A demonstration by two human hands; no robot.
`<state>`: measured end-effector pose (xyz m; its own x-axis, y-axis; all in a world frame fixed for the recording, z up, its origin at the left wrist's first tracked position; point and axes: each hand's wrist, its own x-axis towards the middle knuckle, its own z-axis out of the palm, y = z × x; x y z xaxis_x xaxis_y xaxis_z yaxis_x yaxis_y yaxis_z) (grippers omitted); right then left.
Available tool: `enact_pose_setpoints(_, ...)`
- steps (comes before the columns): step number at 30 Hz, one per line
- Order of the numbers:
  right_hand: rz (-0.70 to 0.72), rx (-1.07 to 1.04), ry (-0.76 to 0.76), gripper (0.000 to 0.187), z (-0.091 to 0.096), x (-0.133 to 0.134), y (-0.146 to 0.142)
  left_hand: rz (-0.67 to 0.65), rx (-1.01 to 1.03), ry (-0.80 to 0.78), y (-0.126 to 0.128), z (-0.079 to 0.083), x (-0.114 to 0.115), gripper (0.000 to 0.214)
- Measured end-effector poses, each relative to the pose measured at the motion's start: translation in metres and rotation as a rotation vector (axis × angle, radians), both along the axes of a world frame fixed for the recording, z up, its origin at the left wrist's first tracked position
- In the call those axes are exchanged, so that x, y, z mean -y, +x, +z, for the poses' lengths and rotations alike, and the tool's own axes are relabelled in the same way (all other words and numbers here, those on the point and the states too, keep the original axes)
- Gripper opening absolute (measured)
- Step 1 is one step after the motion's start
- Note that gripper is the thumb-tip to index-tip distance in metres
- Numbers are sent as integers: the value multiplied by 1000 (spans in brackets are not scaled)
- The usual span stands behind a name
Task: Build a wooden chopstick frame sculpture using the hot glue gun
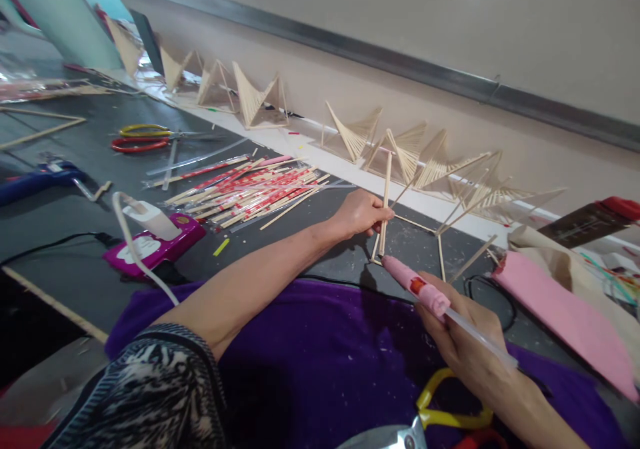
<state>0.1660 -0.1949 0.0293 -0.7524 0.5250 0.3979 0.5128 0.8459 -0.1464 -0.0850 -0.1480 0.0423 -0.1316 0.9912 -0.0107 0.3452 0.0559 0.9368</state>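
Note:
My left hand (361,213) is closed on a pair of wooden chopsticks (387,182) that stand nearly upright. Their lower ends meet a corner of a stick frame (415,222) resting on the dark table. In my right hand (463,326) is a pink hot glue gun (413,282), with a clear glue stick (480,336) sticking out of its back. The nozzle points at the foot of the upright chopsticks, touching or very close to it; I cannot tell which.
Bundled chopsticks in red-printed wrappers (255,189) lie left of centre, with scissors (143,137) behind. A magenta power strip (155,242) sits nearer. Finished-looking stick models (257,99) line the wall. Yellow-handled shears (450,412) lie on purple cloth (310,369); a dark bottle (585,221) is at right.

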Motion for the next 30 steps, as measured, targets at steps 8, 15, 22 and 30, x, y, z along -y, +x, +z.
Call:
enact_pose_setpoints(8,-8,4,89,31,-7,-4,0,-15,-189,75,6,4,6,32)
enact_pose_setpoints(15,29,32,239,32,-14,-5,-2,17,-259,112,10,8,10,31)
enact_pose_setpoints(22,38,118,303,37,-16,-2,-1,36,-299,130,8,7,9,32)
enact_pose_setpoints(30,37,165,286,36,-23,-6,2,33,-180,82,0,7,4,29)
